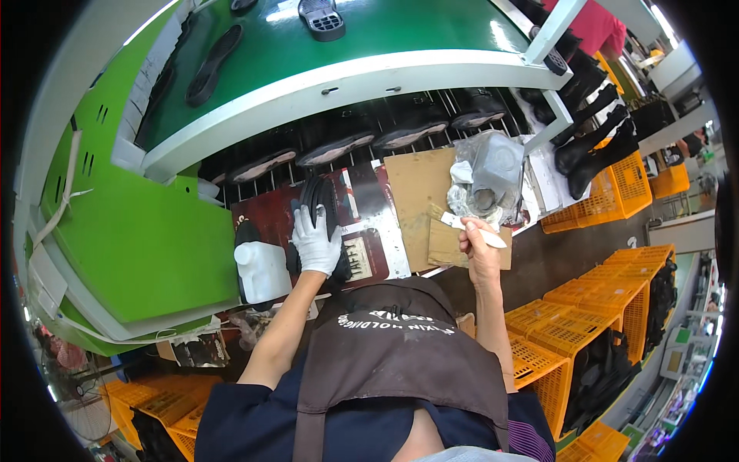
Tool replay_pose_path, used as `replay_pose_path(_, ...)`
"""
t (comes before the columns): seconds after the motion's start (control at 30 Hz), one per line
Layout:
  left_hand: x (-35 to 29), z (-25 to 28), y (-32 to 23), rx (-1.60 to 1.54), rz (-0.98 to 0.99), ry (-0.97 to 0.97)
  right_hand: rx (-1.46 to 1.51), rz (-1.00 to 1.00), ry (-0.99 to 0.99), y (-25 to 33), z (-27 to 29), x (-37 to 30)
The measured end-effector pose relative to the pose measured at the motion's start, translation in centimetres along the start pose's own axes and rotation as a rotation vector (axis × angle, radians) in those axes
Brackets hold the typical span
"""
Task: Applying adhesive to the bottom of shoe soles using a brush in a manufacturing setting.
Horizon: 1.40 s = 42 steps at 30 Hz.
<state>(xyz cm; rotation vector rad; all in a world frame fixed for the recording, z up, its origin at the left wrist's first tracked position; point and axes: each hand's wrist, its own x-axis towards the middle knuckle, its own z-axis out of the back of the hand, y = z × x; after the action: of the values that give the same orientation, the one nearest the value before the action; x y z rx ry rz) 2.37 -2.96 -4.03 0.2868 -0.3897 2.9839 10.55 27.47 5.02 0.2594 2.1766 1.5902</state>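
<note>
My left hand (315, 242), in a white glove, lies with its fingers stretched out over a black, ribbed piece that looks like a shoe sole (317, 196). That piece rests on a dark red printed board (262, 206). In my bare right hand (479, 254) is a flat brush (453, 221), its white handle gripped between thumb and fingers. The bristles point left, above a brown cardboard sheet (412, 185). Just beyond the brush stands a plastic-wrapped pale container (499, 163) with a round opening beside it. A white plastic jug (262, 271) stands left of my gloved hand.
Behind the work surface, several black shoes sit sole-up on a wire rack (335, 150). Above it runs a green conveyor (369, 73) with loose soles, edged by a white frame (339, 86). Black boots (604, 158) and yellow crates (570, 319) are at right; a green panel (146, 231) is at left.
</note>
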Motion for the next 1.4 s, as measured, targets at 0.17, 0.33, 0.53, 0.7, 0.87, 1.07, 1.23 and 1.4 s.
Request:
replay_pose_path(0.17, 0.9, 0.3, -0.4, -0.035, -0.165, 0.045, -0.030, 0.010, -0.015, 0.3, -0.5, -0.2)
replay_pose_path(0.33, 1.3, 0.8, -0.8, 0.007, -0.200, 0.103, -0.039, 0.010, -0.019, -0.2, -0.7, -0.2)
replay_pose_path(0.53, 1.2, 2.2, -1.5, 0.038, -0.127, 0.173, -0.038, 0.021, -0.028, -0.2, -0.9, -0.3)
replay_pose_path(0.7, 1.3, 1.3, -0.9, 0.001, -0.159, 0.177, -0.178, 0.130, -0.018, 0.6, 0.4, 0.5)
replay_pose_path(0.87, 1.3, 0.8, -0.5, -0.175, -0.120, -0.084, -0.510, 0.317, -0.194, 3.0, 4.5, 2.4)
replay_pose_path(1.07, 3.6, 3.6, 0.2, -1.424, 0.389, 0.139, -0.627, 0.326, -0.305, 1.6, 7.7, 5.2)
replay_pose_path(1.23, 3.6, 7.5, -0.3, -2.000, 0.564, 0.461, -0.855, 0.436, -0.282, -0.8, 8.2, 8.1)
replay_pose_path(1.4, 0.1, 7.9, -1.3, -2.168, 0.871, 0.623, -1.065, 0.460, -0.238, -3.4, 9.2, 10.8)
